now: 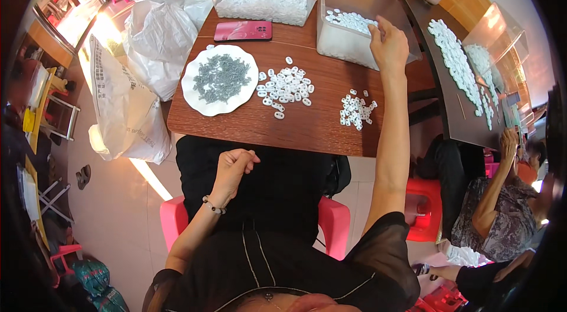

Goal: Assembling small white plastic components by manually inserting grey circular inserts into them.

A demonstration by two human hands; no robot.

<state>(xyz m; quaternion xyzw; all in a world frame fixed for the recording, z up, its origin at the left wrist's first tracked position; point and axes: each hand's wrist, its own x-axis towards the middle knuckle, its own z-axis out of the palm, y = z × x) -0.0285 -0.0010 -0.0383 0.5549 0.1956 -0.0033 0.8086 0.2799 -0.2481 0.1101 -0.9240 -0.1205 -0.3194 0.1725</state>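
Tabletop carries pink smartphone, scalloped plate of grey pieces, two white-piece piles; right hand, grip unclear, overhangs translucent bin; left hand is loosely clenched.

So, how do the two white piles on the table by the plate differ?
The left pile spreads wider than the right pile. The left pile's pieces look larger and rounder; the right pile's look smaller and boxier. The left pile lies next to the plate, the right pile well apart from it. Both are loose white pieces with dark spots.
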